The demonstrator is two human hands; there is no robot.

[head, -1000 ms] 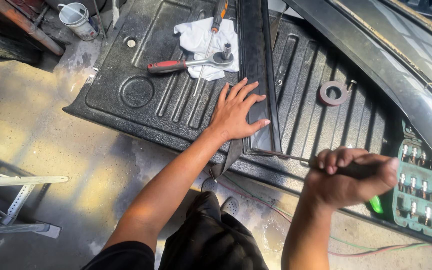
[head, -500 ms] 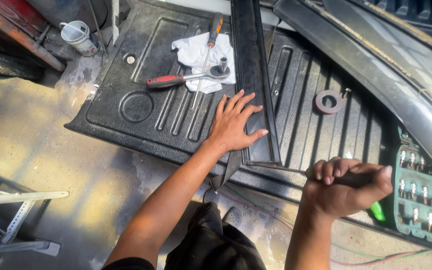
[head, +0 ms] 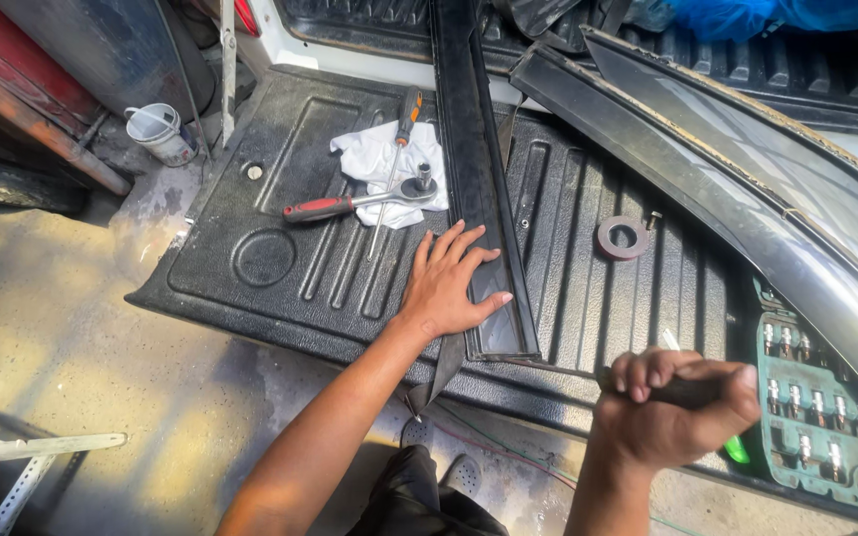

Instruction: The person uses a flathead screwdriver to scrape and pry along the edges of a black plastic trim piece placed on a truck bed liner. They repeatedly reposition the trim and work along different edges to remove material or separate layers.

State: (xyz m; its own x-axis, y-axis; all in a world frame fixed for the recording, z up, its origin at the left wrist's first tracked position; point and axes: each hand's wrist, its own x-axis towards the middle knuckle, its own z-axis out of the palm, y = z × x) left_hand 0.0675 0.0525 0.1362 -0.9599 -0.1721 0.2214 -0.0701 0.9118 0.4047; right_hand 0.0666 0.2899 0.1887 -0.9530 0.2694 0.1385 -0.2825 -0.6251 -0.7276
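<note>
While the view looks straight down, these lines tell what lies where.

Left hand: the left hand (head: 446,283) lies flat at centre frame, fingers spread wide and gripping nothing, palm pressed on the black trim strip (head: 477,169) and the ribbed liner beside it.

Trim strip: long, narrow, dark and smooth-faced; its long axis runs from the top centre of the frame down to a blunt end just right of the left hand, leaning slightly rightward as it descends.

Right hand: the right hand (head: 672,407), lower right, is curled into a tight fist around a dark tool handle (head: 682,390); a green tip shows below the fist, and what kind of tool it is cannot be told.

Liner: the black plastic bed liner (head: 280,268) is grainy, moulded with raised ribs and a round dimple.

On the liner: a white rag (head: 374,159) in the upper middle bears a ratchet wrench with a red grip (head: 350,203) and a screwdriver with an orange handle (head: 399,149); a grey ring (head: 622,238) lies right of the strip.

Right edge: a green socket tray (head: 816,407) holds rows of metal sockets.

Upper left: a white cup (head: 161,134) stands on the concrete floor (head: 71,357).
</note>
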